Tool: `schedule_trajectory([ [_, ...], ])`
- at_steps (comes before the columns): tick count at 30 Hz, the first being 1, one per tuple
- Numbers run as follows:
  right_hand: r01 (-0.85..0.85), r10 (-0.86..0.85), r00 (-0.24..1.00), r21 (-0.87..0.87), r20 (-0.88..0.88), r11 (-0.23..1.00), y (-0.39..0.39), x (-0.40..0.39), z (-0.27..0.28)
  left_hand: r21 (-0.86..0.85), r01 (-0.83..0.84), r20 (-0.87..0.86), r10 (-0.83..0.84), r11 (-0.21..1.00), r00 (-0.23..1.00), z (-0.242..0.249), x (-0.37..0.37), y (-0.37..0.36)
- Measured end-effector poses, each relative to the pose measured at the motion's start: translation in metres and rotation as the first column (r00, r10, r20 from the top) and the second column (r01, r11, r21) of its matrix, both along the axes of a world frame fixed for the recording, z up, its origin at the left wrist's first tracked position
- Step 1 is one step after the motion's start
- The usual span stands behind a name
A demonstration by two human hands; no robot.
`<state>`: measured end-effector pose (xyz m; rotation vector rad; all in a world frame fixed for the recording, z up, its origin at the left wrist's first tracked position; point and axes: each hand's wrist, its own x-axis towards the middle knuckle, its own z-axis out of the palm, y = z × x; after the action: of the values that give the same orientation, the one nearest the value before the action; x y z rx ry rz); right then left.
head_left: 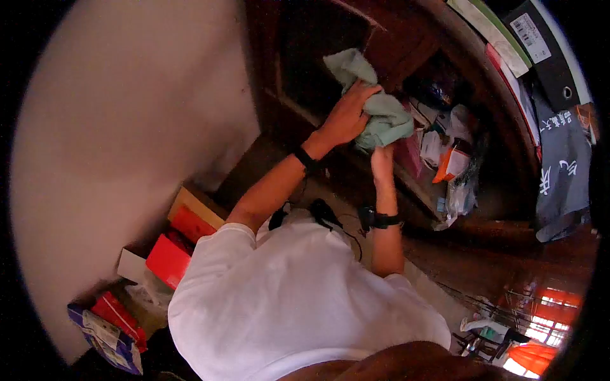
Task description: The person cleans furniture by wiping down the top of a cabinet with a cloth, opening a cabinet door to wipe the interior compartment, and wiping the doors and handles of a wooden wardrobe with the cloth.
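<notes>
A pale green cloth [389, 120] hangs bunched between my two hands in front of a dark wooden cabinet [394, 38]. My left hand [348, 115] is closed on the cloth's left side, and part of the cloth sticks up beyond its fingers. Just below the cloth's lower edge, my right hand [382, 164] grips it; its fingertips are partly hidden by the folds. Each wrist wears a black band.
Plastic bags and packets [451, 152] fill an open cabinet compartment to the right. Above them stand a black binder [546, 54] and a dark bag with white characters [562, 171]. Red boxes [170, 259] sit by the wall [133, 127] at left.
</notes>
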<state>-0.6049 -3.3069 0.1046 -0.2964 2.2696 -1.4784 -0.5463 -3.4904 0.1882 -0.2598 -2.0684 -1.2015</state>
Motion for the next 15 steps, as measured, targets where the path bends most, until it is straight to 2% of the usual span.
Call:
schedule_trajectory([
  [1,0.007,-0.008,0.999,-0.014,-0.039,1.000,0.002,0.002,0.000,0.002,0.002,-0.001,-0.002,1.000,1.000,-0.008,0.006,0.005],
  [3,0.014,-0.020,0.993,-0.046,-0.121,0.999,0.003,0.005,0.005,0.158,-0.040,0.144,0.017,0.987,0.989,-0.017,0.016,0.012],
  [4,0.017,-0.026,0.987,-0.063,-0.158,0.998,0.003,0.008,0.008,0.157,-0.041,0.143,0.018,0.987,0.990,-0.016,0.016,0.011],
  [6,0.019,-0.042,0.973,-0.099,-0.228,0.995,0.000,0.014,0.015,0.097,-0.046,0.068,0.040,0.994,0.997,-0.013,0.013,0.008],
  [7,0.005,-0.068,0.932,-0.173,-0.357,0.985,-0.005,0.018,0.043,0.095,-0.047,0.072,0.041,0.994,0.997,-0.002,0.010,0.007],
  [9,-0.002,-0.130,0.887,-0.286,-0.444,0.958,-0.023,0.016,0.099,0.006,-0.090,-0.046,0.091,0.996,0.995,0.044,-0.001,0.004],
  [10,0.011,-0.151,0.898,-0.323,-0.412,0.946,-0.029,0.011,0.116,0.008,-0.086,-0.037,0.086,0.996,0.996,0.070,-0.006,0.003],
  [11,0.011,-0.150,0.899,-0.321,-0.412,0.947,-0.032,0.011,0.139,-0.114,-0.110,-0.169,0.090,0.987,0.982,0.100,-0.013,0.000],
  [12,-0.034,-0.148,0.894,-0.394,-0.422,0.919,-0.036,0.010,0.164,-0.231,-0.151,-0.302,0.077,0.961,0.950,0.115,-0.018,-0.004],
  [14,-0.083,-0.148,0.884,-0.461,-0.443,0.883,-0.040,0.002,0.180,-0.210,-0.147,-0.290,0.082,0.967,0.954,0.112,-0.019,-0.007],
  [15,-0.038,-0.172,0.921,-0.520,-0.349,0.853,-0.043,-0.006,0.179,-0.191,-0.143,-0.275,0.086,0.971,0.957,0.107,-0.020,-0.010],
])
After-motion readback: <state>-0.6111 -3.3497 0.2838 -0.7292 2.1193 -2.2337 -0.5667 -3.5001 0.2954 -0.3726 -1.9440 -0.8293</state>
